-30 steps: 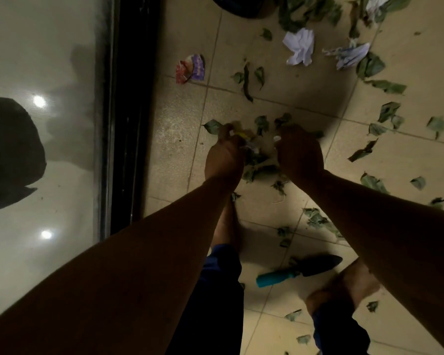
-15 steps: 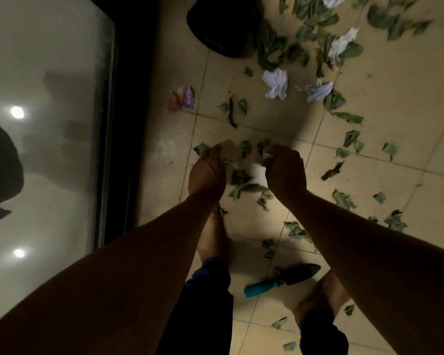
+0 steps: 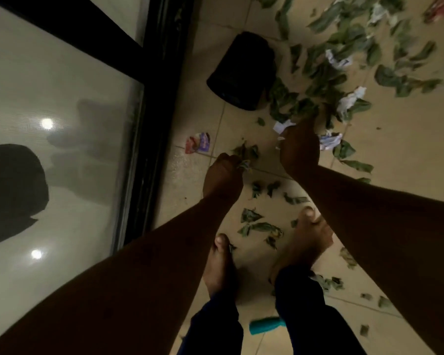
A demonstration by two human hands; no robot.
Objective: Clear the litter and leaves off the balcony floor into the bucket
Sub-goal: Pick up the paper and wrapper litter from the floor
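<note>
Left hand (image 3: pixel 224 175) grips a small bunch of leaves (image 3: pixel 244 165); right hand (image 3: pixel 300 147) is curled round white paper scraps (image 3: pixel 282 125). Both hang over the tiled floor (image 3: pixel 395 155). A black bucket (image 3: pixel 242 70) stands ahead beside a heap of green leaves (image 3: pixel 326 73). A red-and-purple wrapper (image 3: pixel 198 142) lies near the dark door frame (image 3: pixel 159 98), and a teal handle (image 3: pixel 265 325) shows between the bare feet (image 3: pixel 301 242)

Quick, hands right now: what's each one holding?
Left hand: closed on a bunch of leaves.
Right hand: closed on white paper scraps.
</note>
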